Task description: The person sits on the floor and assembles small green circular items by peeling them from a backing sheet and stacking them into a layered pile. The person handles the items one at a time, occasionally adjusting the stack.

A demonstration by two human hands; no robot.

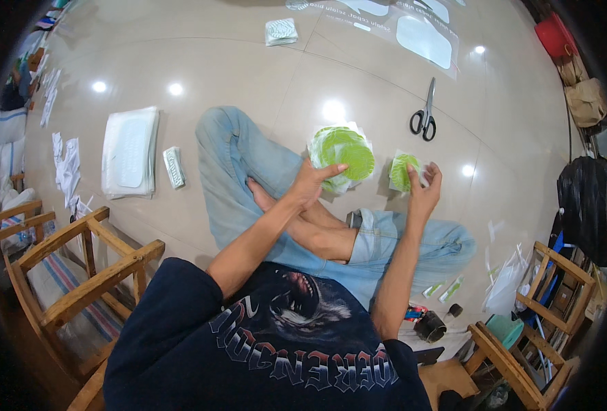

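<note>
My left hand (310, 183) grips a stack of round green stickers (348, 152) with white backing edges, its thumb pressed on top and the other fingers underneath. The stack is above the floor in front of my crossed legs. To the right, my right hand (424, 188) has its fingertips closed at the edge of a smaller green sticker piece (402, 172) on white backing. Whether that piece is lifted or rests on the floor is hard to tell. Scissors with black handles (424, 122) lie beyond it, blades pointing away.
A pile of white sheets (131, 147) and a small bundle of printed pieces (174, 168) lie to the left. Another bundle (281, 31) and large printed sheets (423, 41) are farther out. Wooden stools (105, 274) flank me; a dark cup (430, 327) stands near my right knee.
</note>
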